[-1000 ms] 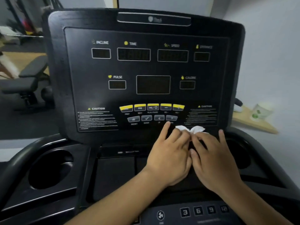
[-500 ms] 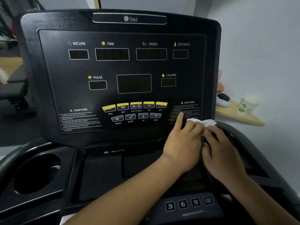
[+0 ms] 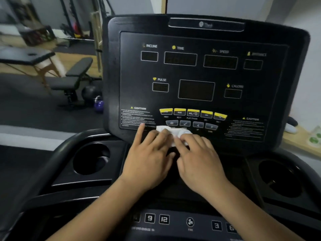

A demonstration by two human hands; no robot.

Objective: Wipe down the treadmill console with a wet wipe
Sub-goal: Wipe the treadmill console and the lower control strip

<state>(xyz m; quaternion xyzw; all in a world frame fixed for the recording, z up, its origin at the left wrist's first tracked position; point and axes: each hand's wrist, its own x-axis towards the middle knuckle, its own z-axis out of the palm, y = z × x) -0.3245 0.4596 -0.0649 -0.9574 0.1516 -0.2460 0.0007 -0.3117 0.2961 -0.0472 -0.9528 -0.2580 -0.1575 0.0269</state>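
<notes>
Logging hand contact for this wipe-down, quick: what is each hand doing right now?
Left hand: flat, fingers spread, pressing the wet wipe against the console.
Right hand: flat, also pressing the wipe.

1. The black, flat-faced treadmill console panel (image 3: 205, 75) carries white display labels: INCLINE, TIME, SPEED, PULSE and CALORIE; the far-right label is too blurred to read.
2. Two yellow-triangle CAUTION headings stand at its lower left and lower right; the small print beneath is unreadable.
3. Under the yellow buttons (image 3: 192, 112): PREV, PLAY/PAUSE.
4. The lower black key strip (image 3: 182, 221) shows 9, 12, 3 and FAN.
</notes>
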